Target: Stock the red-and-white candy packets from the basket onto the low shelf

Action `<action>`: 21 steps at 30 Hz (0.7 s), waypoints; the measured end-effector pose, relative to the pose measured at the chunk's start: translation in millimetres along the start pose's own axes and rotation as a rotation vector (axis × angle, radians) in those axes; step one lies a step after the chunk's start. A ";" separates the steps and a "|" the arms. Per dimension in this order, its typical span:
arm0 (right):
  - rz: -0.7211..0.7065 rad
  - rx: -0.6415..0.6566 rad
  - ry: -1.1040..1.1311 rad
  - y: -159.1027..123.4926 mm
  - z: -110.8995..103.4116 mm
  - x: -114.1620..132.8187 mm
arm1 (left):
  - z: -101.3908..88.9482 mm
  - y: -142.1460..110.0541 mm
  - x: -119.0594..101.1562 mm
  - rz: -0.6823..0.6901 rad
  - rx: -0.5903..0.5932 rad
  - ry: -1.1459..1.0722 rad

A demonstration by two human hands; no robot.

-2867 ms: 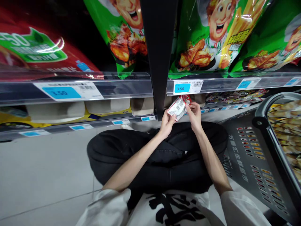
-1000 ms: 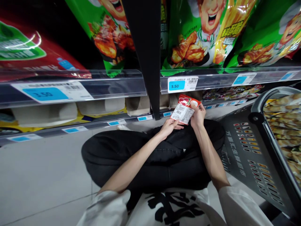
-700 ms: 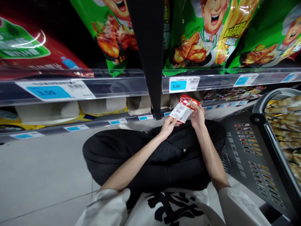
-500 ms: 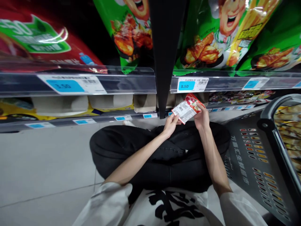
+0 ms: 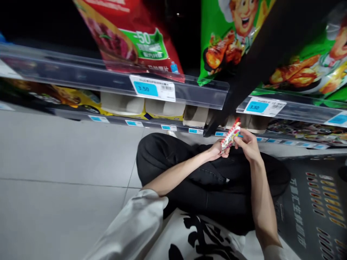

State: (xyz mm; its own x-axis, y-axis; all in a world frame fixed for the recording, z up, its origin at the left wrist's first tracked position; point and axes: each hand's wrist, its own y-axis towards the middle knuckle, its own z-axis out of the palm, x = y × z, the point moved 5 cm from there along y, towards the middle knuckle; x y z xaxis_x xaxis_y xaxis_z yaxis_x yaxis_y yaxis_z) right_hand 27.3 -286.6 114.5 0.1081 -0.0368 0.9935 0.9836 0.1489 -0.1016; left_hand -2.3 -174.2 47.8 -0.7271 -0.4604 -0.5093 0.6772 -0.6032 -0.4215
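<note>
Holding 1 thin, glossy, red-edged packet (image 5: 230, 138) are 2 bare hands (image 5: 251, 147).

Dim light, soft blur, stretched edges

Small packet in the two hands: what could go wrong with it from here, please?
The small packet is pinched between the fingers of the left hand and right hand, so it might slip onto the black trousers below. Its upper end looks close to the black shelf post, so it could perhaps knock there.
</note>
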 end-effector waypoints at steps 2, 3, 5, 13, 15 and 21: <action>-0.028 -0.006 -0.021 0.2 -4.3 -0.6 | -0.1 -0.3 -1.4 0.001 0.028 0.000; -0.033 -0.001 -0.025 0.2 -5.8 -0.6 | -0.6 0.1 -2.2 0.013 0.042 -0.002; -0.029 0.005 -0.026 0.3 -7.8 -0.1 | -1.0 1.3 -3.4 0.039 0.088 0.001; -0.101 -0.441 0.114 6.2 -33.1 5.1 | -1.3 16.0 -20.2 0.329 0.154 0.255; -0.103 -0.567 0.153 7.1 -43.5 1.6 | -3.2 16.3 -31.6 0.559 0.054 0.596; -0.101 -0.707 0.136 14.6 -59.1 -8.0 | -0.4 15.0 -27.8 0.850 -0.106 1.755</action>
State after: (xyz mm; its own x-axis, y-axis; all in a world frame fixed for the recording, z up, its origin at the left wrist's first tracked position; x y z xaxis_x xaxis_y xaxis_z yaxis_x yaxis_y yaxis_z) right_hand 49.3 -342.5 102.0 -0.0164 -0.1458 0.9892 0.8428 -0.5343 -0.0648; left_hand 28.1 -170.3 55.3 0.5940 0.5310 -0.6043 0.7858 -0.5439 0.2945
